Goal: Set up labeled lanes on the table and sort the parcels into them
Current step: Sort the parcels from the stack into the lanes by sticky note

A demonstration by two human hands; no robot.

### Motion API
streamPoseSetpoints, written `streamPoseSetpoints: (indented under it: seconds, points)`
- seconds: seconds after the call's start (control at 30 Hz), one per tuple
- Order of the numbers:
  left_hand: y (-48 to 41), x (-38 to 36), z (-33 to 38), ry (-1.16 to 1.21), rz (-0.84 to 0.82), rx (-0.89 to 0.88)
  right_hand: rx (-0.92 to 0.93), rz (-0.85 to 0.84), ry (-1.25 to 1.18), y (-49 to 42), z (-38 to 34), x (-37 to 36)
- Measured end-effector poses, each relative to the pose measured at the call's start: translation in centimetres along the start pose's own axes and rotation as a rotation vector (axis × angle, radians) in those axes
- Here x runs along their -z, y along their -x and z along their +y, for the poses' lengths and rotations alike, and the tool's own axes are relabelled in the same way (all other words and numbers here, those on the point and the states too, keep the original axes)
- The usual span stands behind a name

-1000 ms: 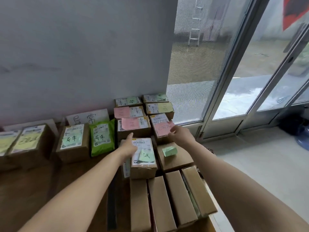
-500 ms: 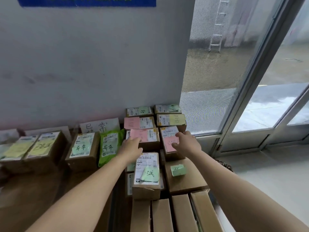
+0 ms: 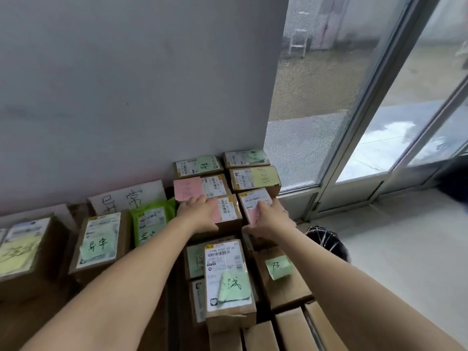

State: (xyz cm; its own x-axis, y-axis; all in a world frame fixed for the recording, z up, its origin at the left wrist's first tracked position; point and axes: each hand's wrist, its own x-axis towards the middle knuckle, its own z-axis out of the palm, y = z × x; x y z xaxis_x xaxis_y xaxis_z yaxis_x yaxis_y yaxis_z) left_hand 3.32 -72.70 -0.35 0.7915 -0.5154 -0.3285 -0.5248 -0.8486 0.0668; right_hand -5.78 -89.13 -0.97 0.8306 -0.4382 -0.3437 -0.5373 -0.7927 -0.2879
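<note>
A: Fig. overview, biggest items first?

B: Grey wall (image 3: 126, 97) fills the rear. Glass door (image 3: 329, 110) stands to the R. Brown worktop (image 3: 38, 323) runs along the wall and is loaded w/ parcels. A dark basket (image 3: 326, 241) sits on the floor just beside the worktop's R end.

A: Parcels, where exactly?

B: L side, in a row: yellow-note carton (image 3: 22, 249), green-note carton (image 3: 98, 244), green poly bag (image 3: 152, 221). The last two sit in front of a white lane sign (image 3: 126, 198), which leans vs. the wall w/ handwritten chars. R side: two columns of cartons run from the wall toward the viewer, packed close. Rear pair (image 3: 197, 165) touches the wall. Nearer the viewer, a tall carton (image 3: 228, 282) w/ a green note stands beside a low carton (image 3: 286, 292) w/ a smaller green note. Plain cartons (image 3: 260, 335) line the front edge.

A: Hands?

B: Left hand (image 3: 200, 215) lies palm down on the L-column carton (image 3: 229, 211). Its fingers are fairly straight and laid flat over the top; it grips nothing. Right hand (image 3: 271, 219) rests on the neighbouring R-column carton (image 3: 253, 197), fingers stretched onto it and thumb spread along the near edge. It presses rather than clasps.

A: Smallest detail?

B: A pink note (image 3: 253, 215) shows under the right hand's fingers.
</note>
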Motion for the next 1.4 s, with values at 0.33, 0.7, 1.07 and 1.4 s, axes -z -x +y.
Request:
streamPoseSetpoints:
  seconds: [0.33, 0.7, 1.07, 1.4]
  points:
    - [-2.0, 0.2, -0.5, -0.094, -0.107, -0.060, 0.029, 0.047, -0.006, 0.2, -0.4, -0.6]
    - [2.0, 1.6, 0.1, 0.147, 0.125, 0.007, 0.034, 0.230, 0.051, 2.2, -0.1, 2.1]
    - [18.1, 2.4, -7.5, 0.188, 0.518, 0.422, 0.452, 0.291, -0.095, 9.0, -10.2, 0.9]
    - [34.6, 0.3, -21.0, 0.186, 0.594, 0.790, 0.751, 0.150, 0.023, 18.6, -28.1, -6.7]
